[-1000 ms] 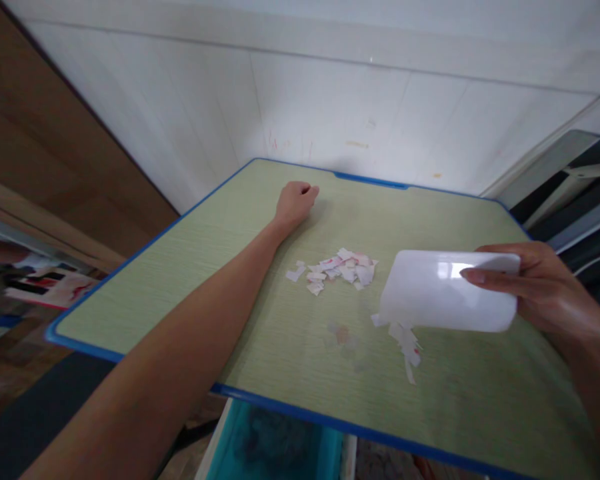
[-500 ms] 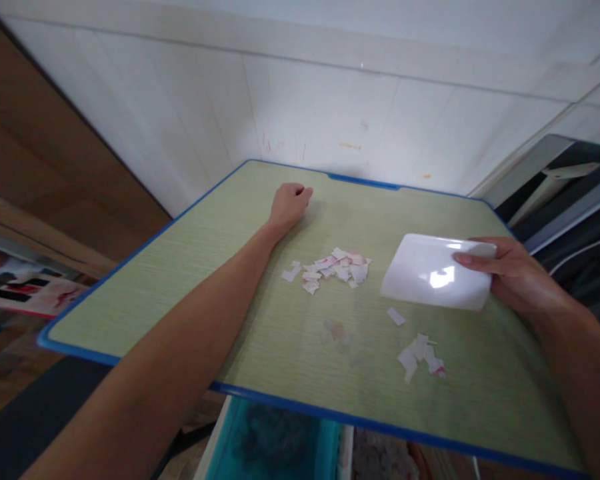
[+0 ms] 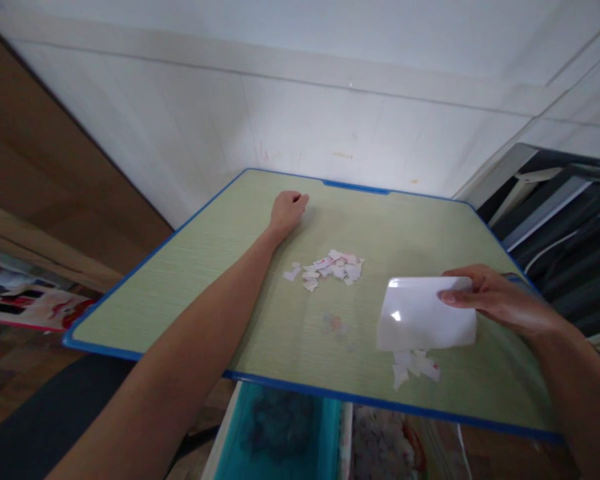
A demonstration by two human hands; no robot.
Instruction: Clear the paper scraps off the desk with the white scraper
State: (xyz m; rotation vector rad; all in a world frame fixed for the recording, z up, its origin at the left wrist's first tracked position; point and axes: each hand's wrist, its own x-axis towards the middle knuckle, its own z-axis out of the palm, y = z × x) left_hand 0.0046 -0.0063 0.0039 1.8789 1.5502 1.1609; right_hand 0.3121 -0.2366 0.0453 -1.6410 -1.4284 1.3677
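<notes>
The white tray (image 3: 410, 310) is tilted above the right part of the desk (image 3: 180, 300), gripped at one end by the right hand (image 3: 497, 300), thumb across its glossy face and fingers behind. Its lower edge hides part of a small cluster of paper scraps (image 3: 415, 367); whether it touches them is hard to tell from here. A larger scrap pile (image 3: 337, 268) lies left of the tray. Beyond it, the left hand (image 3: 287, 212) rests loosely clenched on the desk, no object visible in it. A low swing of the tray could drag the nearer scraps over the blue rim (image 3: 300, 387), beneath which a teal bin (image 3: 327, 437) sits; a shift of the left forearm (image 3: 220, 300) could scatter the pile.
</notes>
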